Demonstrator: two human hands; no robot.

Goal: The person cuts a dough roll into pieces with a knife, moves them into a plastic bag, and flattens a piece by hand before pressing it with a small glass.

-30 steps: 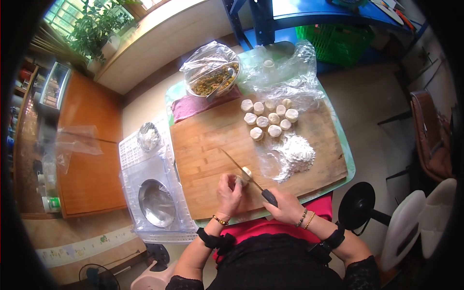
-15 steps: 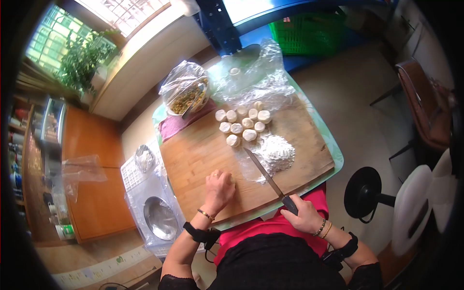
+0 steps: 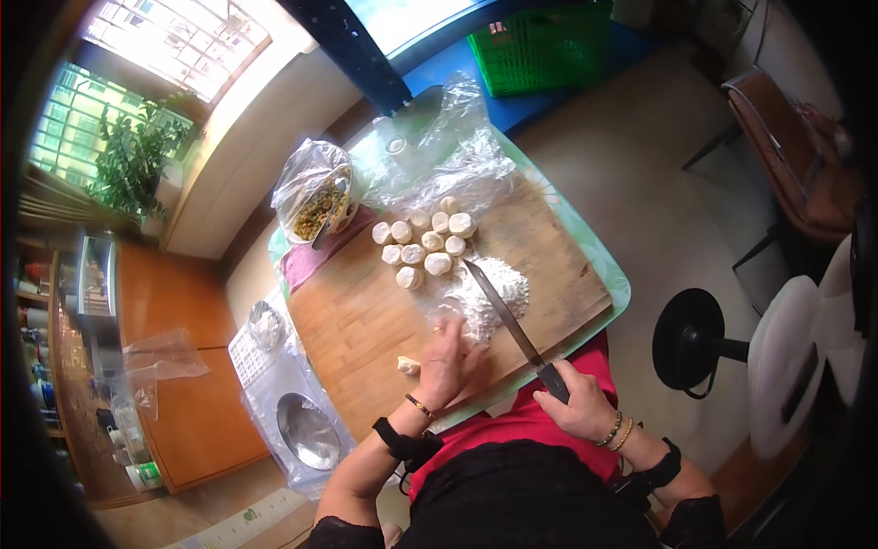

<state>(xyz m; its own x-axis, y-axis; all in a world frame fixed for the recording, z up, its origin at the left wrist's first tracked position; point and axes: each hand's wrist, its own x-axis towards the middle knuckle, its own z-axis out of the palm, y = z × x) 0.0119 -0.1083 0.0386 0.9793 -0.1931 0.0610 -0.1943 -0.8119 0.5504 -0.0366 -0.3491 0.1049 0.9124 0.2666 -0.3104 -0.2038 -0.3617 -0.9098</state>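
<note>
Over wooden cutting board [image 3: 338,313] on table [image 3: 618,291], holds knife [image 3: 514,328] in right hand [image 3: 582,404], fingers wrapped around its handle; points blade forward and leftward, long axis slanting across flour [image 3: 508,280], tip near dough rounds [image 3: 433,242]. Spreads left hand's [image 3: 444,364] fingers loosely near flour, contact unclear, just beside dough piece [image 3: 408,366] on board.

Clock positions are read from the centre of the board [image 3: 338,320], which is tan, darkening to brown toward 3 o'clock. Dough pieces [image 3: 412,253], 11 o'clock: off-white. Flour [image 3: 512,280], 2 o'clock: plain white. Knife [image 3: 515,329], 4 o'clock: grey blade [image 3: 497,304], black handle [image 3: 552,382]. Cloth [image 3: 320,259], 10 o'clock: pink. Filling [image 3: 316,216], 10 o'clock, beyond the cloth: mottled yellow and green. Basket [image 3: 540,55], 1 o'clock: green, lattice-patterned. Table [image 3: 620,291], 3 o'clock: pale green with white floral marks. Chair [image 3: 786,174], 2 o'clock: brown.
</note>
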